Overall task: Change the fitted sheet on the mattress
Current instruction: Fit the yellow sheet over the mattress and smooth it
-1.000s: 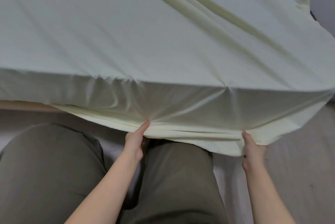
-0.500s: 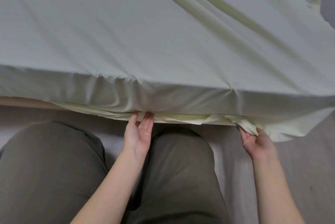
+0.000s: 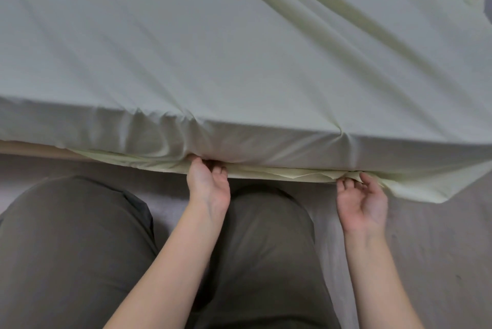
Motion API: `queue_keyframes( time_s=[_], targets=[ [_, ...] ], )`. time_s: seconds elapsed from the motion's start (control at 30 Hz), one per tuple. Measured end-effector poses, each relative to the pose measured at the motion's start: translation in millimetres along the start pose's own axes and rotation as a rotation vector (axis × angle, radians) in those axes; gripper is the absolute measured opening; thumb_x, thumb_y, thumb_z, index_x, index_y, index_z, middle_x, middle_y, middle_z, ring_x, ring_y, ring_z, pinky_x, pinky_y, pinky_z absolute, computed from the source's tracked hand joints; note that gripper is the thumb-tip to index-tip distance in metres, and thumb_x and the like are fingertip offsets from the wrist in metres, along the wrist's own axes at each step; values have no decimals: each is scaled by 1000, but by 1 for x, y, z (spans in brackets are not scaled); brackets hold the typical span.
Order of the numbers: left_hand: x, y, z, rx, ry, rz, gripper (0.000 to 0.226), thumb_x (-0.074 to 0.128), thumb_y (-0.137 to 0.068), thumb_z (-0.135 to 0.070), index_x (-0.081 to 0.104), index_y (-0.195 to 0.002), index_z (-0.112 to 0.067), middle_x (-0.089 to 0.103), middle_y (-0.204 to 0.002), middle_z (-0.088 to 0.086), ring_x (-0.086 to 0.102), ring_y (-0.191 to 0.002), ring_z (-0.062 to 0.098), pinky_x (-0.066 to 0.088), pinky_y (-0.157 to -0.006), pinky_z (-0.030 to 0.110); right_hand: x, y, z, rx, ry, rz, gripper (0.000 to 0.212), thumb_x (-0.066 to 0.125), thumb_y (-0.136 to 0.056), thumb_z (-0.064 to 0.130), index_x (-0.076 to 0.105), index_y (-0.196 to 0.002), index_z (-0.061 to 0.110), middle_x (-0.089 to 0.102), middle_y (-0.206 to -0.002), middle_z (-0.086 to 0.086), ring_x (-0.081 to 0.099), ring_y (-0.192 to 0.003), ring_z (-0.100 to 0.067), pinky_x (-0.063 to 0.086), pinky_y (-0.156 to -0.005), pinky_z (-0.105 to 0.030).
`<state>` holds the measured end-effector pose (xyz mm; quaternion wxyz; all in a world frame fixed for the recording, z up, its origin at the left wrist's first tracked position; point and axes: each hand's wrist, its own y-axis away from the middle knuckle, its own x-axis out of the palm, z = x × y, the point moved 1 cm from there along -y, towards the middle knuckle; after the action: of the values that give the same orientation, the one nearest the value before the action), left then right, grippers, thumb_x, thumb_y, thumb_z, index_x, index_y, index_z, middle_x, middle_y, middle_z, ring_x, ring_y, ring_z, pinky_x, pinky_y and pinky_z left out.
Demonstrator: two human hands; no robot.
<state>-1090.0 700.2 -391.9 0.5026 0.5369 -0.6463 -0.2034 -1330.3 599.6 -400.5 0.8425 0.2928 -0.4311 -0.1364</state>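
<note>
Tucking is the step in hand. A pale yellow-green fitted sheet (image 3: pixel 239 49) covers the top and near side of the mattress, which is hidden beneath it. The sheet's folded hem (image 3: pixel 279 173) hangs out along the lower edge, above a beige bed frame (image 3: pixel 32 149).

The left hand (image 3: pixel 209 182) is palm-up at the hem, its fingers bent up under the mattress edge. Its fingertips are hidden, so whether it pinches the cloth or only presses it cannot be told. The right hand (image 3: pixel 362 198) is also palm-up, with a released grip: the fingers are loosely bent and touch the hem without closing on it.

To the right, a loose corner (image 3: pixel 431 187) of the sheet hangs free over the grey floor (image 3: pixel 439 249). Diagonal folds cross the top surface.

Judged from this, the task is well advanced but not finished. The next move probably calls for pushing the hem fully under between both hands, then drawing the loose corner down and round the mattress corner, pulling firmly enough to flatten the folds.
</note>
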Motion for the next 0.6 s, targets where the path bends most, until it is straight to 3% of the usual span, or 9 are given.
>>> queue_keyframes(
  time_s=[0.07, 0.13, 0.27, 0.37, 0.5, 0.6],
  targets=[
    [-2, -9, -5, -13, 18, -34, 39, 30, -105, -23, 44, -139, -10, 52, -135, 8, 50, -127, 27, 31, -114, 42, 4, -3, 0, -3, -44, 13, 45, 69, -43, -4, 49, -79, 16, 51, -79, 1, 52, -75, -14, 33, -102, -21],
    [-5, -17, -10, -40, 34, -53, 42, 29, -105, -28, 41, -140, -8, 53, -131, 11, 47, -130, 29, 31, -114, 44, 6, -7, 2, -6, -103, -18, 57, 68, -33, -3, 52, -86, 13, 56, -84, -1, 56, -82, -16, 32, -108, -22],
    [-7, -26, -19, -136, 62, -37, 49, 30, -103, -35, 38, -140, -3, 44, -144, 15, 43, -134, 32, 30, -114, 46, 5, -15, 8, 23, -204, -72, 54, 56, -66, -2, 51, -118, 10, 62, -119, -8, 59, -116, -23, 38, -110, -38],
    [1, -29, -23, -182, 82, -23, 52, 28, -101, -36, 37, -140, -3, 43, -145, 16, 42, -134, 34, 30, -114, 49, 6, -17, 12, 36, -226, -54, 62, 54, -66, 4, 51, -128, 7, 61, -129, -11, 59, -118, -28, 40, -108, -43],
    [13, -31, -23, -183, 105, -20, 52, 26, -100, -35, 38, -140, -3, 45, -142, 17, 45, -132, 35, 33, -111, 52, 11, -24, 11, 49, -190, -61, 56, 52, -67, 3, 53, -123, 8, 63, -123, -11, 61, -115, -27, 42, -106, -42],
    [12, -31, -21, -189, 94, -36, 55, 21, -101, -37, 37, -139, -1, 45, -143, 19, 44, -132, 35, 33, -111, 49, 13, -27, 8, 50, -6, -179, 28, 46, -77, -1, 52, -102, 10, 61, -112, -10, 58, -118, -23, 42, -107, -35]
  ],
)
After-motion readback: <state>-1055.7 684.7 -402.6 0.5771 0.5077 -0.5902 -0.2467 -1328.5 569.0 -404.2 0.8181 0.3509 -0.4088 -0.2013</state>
